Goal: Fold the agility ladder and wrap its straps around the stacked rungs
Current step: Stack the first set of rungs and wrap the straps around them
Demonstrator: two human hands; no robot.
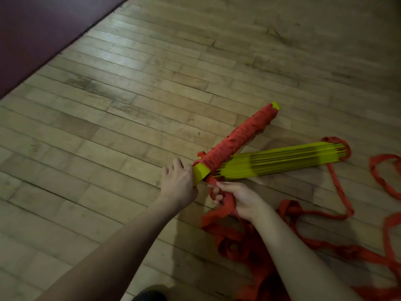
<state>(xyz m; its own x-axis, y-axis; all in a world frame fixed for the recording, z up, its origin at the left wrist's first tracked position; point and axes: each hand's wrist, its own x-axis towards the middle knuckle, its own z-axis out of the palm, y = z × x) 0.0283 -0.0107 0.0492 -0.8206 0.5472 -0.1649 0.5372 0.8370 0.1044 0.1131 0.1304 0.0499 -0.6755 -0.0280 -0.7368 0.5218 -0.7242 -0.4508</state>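
A stack of yellow rungs wound in red strap, the wrapped bundle (236, 137), lies slanted on the wooden floor. My left hand (179, 181) grips its bare yellow near end. A second stack of yellow rungs (282, 160) lies unwrapped beside it, fanning to the right, with a strap looped at its far end. My right hand (234, 197) pinches a red strap (223, 205) that runs from the bundle's near end down into a loose pile.
Loose red strap (338, 192) trails in loops over the floor at the right and lower right. A dark maroon mat (43, 29) covers the upper left corner. Bare wooden floor (108, 127) stretches to the left and beyond.
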